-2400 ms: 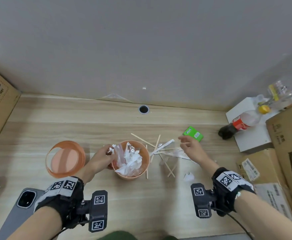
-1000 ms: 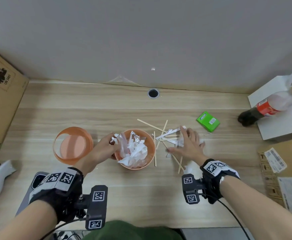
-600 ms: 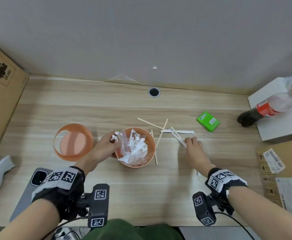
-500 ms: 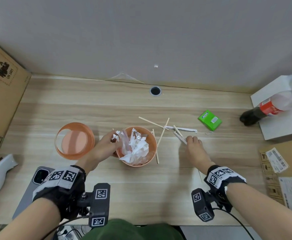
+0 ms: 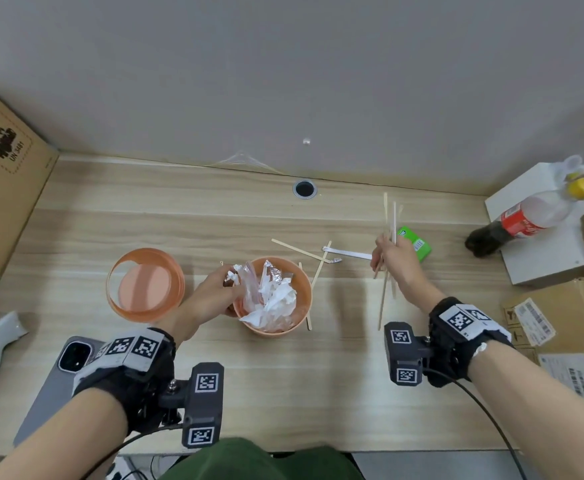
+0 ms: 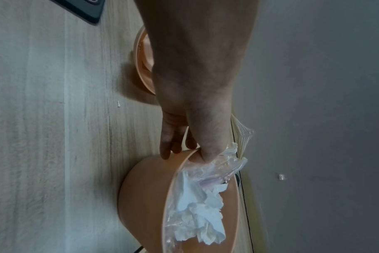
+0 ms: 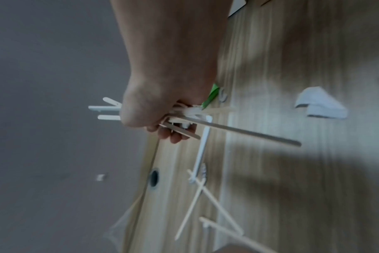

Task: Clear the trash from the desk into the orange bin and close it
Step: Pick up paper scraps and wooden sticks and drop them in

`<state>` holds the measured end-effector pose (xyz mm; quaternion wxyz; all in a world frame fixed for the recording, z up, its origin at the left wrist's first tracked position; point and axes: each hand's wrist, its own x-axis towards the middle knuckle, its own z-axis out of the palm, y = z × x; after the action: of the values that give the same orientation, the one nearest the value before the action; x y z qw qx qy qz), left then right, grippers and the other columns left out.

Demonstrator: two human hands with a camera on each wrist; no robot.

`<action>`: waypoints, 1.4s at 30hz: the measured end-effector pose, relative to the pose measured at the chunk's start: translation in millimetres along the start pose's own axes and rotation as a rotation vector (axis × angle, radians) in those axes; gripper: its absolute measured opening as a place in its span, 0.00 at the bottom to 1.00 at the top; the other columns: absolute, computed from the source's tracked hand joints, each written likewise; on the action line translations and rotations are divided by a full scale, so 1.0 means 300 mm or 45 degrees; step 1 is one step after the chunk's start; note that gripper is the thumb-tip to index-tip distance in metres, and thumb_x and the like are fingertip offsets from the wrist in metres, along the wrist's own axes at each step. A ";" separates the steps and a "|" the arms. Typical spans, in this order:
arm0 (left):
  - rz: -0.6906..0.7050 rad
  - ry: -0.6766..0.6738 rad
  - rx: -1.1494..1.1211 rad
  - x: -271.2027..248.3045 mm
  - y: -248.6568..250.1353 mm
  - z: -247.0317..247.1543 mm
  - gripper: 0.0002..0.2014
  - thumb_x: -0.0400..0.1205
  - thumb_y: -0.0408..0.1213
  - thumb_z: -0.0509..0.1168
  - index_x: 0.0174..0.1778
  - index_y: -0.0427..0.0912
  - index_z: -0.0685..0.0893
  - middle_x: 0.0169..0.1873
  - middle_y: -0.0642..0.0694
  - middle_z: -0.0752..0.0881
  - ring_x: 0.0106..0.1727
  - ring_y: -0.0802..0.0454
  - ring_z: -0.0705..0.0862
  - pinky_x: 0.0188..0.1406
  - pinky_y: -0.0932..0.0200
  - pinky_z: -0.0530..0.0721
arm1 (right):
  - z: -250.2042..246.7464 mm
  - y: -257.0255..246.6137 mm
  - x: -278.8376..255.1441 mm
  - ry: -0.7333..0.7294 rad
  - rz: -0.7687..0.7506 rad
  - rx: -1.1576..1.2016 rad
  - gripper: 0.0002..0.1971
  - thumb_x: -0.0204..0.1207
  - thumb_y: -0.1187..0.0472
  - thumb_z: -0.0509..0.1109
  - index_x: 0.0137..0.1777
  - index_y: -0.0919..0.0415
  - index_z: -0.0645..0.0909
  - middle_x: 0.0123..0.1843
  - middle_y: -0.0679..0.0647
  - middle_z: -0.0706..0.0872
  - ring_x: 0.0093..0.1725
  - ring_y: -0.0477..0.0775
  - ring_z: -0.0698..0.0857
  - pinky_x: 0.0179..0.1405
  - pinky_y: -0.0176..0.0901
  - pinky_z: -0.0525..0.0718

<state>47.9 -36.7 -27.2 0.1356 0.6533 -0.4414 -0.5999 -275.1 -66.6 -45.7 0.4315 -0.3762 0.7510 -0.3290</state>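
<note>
My right hand [image 5: 392, 259] was clenched round a loose bunch of wooden sticks [image 5: 389, 237], lifted clear of the desk [image 5: 179, 223] and well to the right of the orange bin [image 5: 272, 299], while my left hand [image 5: 211, 299] pinched the bin's near rim, thumb inside against the clear plastic and fingers outside. The bin stood upright between my arms, already heaped with crumpled white paper [image 5: 276, 297] and foil, and its orange lid [image 5: 145, 285] lay open-side up just to its left. The sticks splayed at different angles in my fist, so I judged that 1 or 2 could slide out on the way across, or catch on the piled paper and lever it over the rim. 3 or so sticks [image 5: 313, 263] and a white strip [image 5: 347, 253] lay between bin and hand, and a white scrap [image 7: 320, 102] showed only in the right-wrist view; with the bin this full, the lid might not seat unless the heap was pressed down.
</note>
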 end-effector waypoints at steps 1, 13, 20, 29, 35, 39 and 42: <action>0.000 -0.008 0.005 0.001 -0.001 0.001 0.15 0.81 0.31 0.61 0.61 0.50 0.82 0.47 0.38 0.91 0.39 0.50 0.90 0.40 0.57 0.91 | 0.004 -0.050 -0.017 0.012 -0.022 0.111 0.19 0.81 0.65 0.56 0.26 0.60 0.73 0.21 0.54 0.75 0.24 0.55 0.75 0.32 0.45 0.74; 0.005 -0.017 -0.019 -0.014 -0.005 0.021 0.16 0.81 0.29 0.60 0.64 0.44 0.78 0.39 0.43 0.86 0.35 0.51 0.86 0.42 0.54 0.90 | 0.225 -0.437 -0.262 -0.430 -0.474 0.761 0.24 0.77 0.56 0.63 0.19 0.47 0.62 0.17 0.41 0.59 0.17 0.46 0.54 0.19 0.35 0.54; 0.000 -0.017 -0.021 -0.032 -0.006 0.013 0.16 0.82 0.30 0.61 0.66 0.46 0.77 0.44 0.42 0.87 0.39 0.50 0.87 0.41 0.57 0.89 | 0.345 -0.268 -0.270 -0.376 -0.491 0.269 0.25 0.78 0.46 0.62 0.25 0.60 0.66 0.21 0.52 0.64 0.22 0.51 0.64 0.27 0.45 0.64; -0.014 -0.028 -0.031 -0.036 0.005 0.020 0.17 0.79 0.28 0.62 0.62 0.45 0.78 0.44 0.39 0.88 0.43 0.45 0.87 0.55 0.42 0.88 | 0.321 -0.276 -0.271 -0.613 -0.547 0.090 0.10 0.80 0.59 0.68 0.38 0.61 0.78 0.32 0.56 0.82 0.29 0.44 0.81 0.35 0.34 0.79; -0.016 -0.039 -0.009 -0.036 0.013 0.016 0.16 0.80 0.29 0.61 0.63 0.47 0.77 0.44 0.39 0.87 0.43 0.46 0.87 0.55 0.44 0.88 | 0.313 -0.329 -0.279 -0.638 -0.480 0.220 0.13 0.84 0.62 0.61 0.36 0.61 0.75 0.24 0.50 0.69 0.26 0.49 0.69 0.30 0.38 0.71; -0.014 -0.056 -0.010 -0.043 0.017 0.011 0.17 0.78 0.27 0.61 0.62 0.43 0.80 0.39 0.40 0.86 0.40 0.45 0.86 0.54 0.43 0.88 | 0.336 -0.270 -0.280 -0.556 -0.299 0.253 0.16 0.86 0.61 0.53 0.35 0.59 0.70 0.26 0.47 0.63 0.24 0.45 0.62 0.27 0.40 0.63; 0.006 -0.093 0.033 -0.044 0.020 0.009 0.16 0.79 0.26 0.61 0.61 0.42 0.81 0.38 0.42 0.84 0.40 0.45 0.86 0.54 0.42 0.87 | 0.347 -0.234 -0.277 -0.548 -0.228 0.214 0.15 0.86 0.61 0.51 0.38 0.58 0.70 0.26 0.47 0.63 0.24 0.44 0.62 0.27 0.39 0.64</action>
<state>44.6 -29.4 -14.9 0.1126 0.6316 -0.4553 -0.6173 -133.6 -48.6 2.3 0.5805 -0.4652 0.5755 -0.3397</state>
